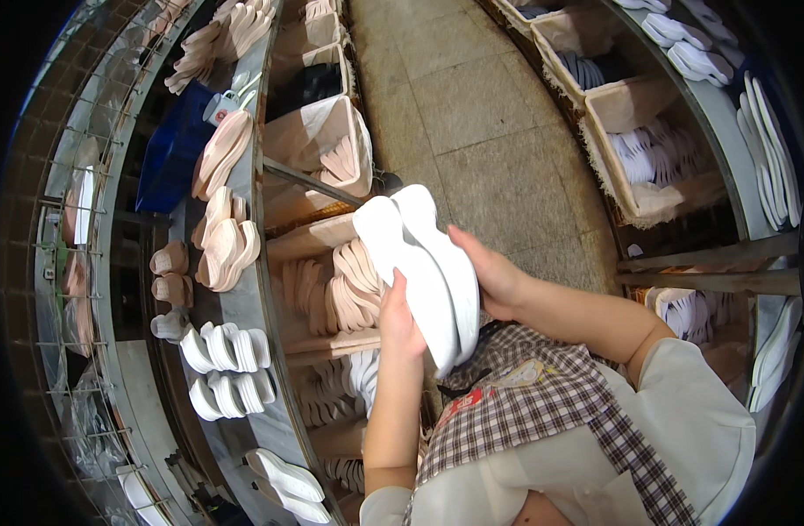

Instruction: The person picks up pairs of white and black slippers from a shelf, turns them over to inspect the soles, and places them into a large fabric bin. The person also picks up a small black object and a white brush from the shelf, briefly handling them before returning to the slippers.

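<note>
A pair of white shoe soles (pixel 419 272) is held up in front of my chest, one sole lying partly over the other. My left hand (pixel 401 321) grips their left edge, the thumb up along the side. On the right edge my right hand (pixel 492 273) is closed round the other sole, with its fingers mostly hidden underneath. Left of my hands, white soles (pixel 224 348) stand in two rows on the grey bench (pixel 266 412). Pinkish soles (pixel 229 250) lie in small stacks farther along it.
Below the bench's edge, cloth-lined bins (pixel 363 145) hold pink and white soles. More lined bins (pixel 626 175) stand across the tiled aisle (pixel 481 105), under a shelf with white soles (pixel 766 149). A blue crate (pixel 170 153) and a wire rack (pixel 73 263) are at the left.
</note>
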`<state>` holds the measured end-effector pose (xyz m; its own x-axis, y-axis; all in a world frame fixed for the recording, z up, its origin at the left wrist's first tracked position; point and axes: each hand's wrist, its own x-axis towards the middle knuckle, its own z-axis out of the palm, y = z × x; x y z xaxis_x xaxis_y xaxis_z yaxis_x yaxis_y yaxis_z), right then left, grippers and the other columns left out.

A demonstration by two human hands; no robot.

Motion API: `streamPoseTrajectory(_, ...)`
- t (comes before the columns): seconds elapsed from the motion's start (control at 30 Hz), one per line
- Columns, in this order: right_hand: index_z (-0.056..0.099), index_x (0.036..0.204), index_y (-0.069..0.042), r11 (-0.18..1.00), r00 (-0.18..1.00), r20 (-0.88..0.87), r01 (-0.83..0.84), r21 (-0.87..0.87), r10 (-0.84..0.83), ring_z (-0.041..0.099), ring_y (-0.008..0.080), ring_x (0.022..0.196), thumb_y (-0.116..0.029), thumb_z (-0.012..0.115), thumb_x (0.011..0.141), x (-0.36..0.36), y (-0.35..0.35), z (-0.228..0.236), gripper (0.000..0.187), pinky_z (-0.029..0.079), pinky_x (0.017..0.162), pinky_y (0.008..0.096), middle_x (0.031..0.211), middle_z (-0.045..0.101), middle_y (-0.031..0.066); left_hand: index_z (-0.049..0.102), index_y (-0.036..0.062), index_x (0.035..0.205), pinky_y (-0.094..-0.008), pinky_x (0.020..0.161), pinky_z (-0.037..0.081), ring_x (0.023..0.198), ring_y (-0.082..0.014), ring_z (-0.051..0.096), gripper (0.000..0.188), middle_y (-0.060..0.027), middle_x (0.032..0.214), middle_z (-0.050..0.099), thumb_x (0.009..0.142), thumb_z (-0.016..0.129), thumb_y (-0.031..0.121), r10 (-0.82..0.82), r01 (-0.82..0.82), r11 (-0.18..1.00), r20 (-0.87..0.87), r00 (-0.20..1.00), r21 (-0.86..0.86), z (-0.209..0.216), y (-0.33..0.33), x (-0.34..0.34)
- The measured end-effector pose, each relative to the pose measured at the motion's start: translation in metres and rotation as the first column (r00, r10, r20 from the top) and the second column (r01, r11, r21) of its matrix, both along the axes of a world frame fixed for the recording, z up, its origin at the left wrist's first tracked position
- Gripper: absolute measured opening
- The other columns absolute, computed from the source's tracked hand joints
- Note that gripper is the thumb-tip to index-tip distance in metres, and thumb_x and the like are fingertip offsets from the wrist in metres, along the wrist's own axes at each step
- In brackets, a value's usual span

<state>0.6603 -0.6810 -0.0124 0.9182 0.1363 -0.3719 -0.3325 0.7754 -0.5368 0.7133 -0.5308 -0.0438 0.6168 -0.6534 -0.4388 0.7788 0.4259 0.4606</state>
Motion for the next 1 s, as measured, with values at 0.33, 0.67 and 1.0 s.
streamPoseTrajectory(0.33,0.032,0.139,-0.011,0.970,0.862,-0.449,-0.180,0.163,0.235,0.025,0.0456,0.129,-0.062,0.022,0.090,0.004,-0.012,-0.019,0.072,0.018,0.092,0.0760,0.144,0.027,0.0186,0.051,-0.0003,0.122,-0.0369,0.085,0.051,0.099,-0.0266,0.061,0.036,-0.0152,0.112,0.061,0.095,0.043,0.023,-0.103,0.117,0.990,-0.158,0.982,0.082,-0.032,0.000,0.002)
streamPoseTrajectory(0.67,0.029,0.140,-0.011,0.955,0.821,-0.496,-0.189,0.228,0.281,0.022,0.0431,0.132,-0.062,0.022,0.090,0.004,-0.010,-0.052,0.073,0.018,0.094,0.0739,0.145,0.023,0.0177,0.057,0.0066,0.117,-0.0338,0.080,0.052,0.096,-0.0220,0.061,0.035,-0.0097,0.111,0.062,0.094,0.048,0.031,-0.099,0.140,0.974,-0.218,0.971,0.180,-0.048,0.001,-0.003)
streamPoseTrajectory(1.0,0.030,0.139,-0.008,0.971,0.876,-0.422,-0.190,0.145,0.234,0.024,0.0442,0.131,-0.062,0.019,0.090,0.004,-0.008,-0.041,0.074,0.018,0.095,0.0726,0.144,0.026,0.0189,0.047,-0.0003,0.126,-0.0427,0.090,0.048,0.106,-0.0293,0.057,0.040,-0.0159,0.118,0.057,0.098,0.037,0.026,-0.088,0.073,0.996,-0.313,0.946,-0.060,-0.047,0.007,-0.004)
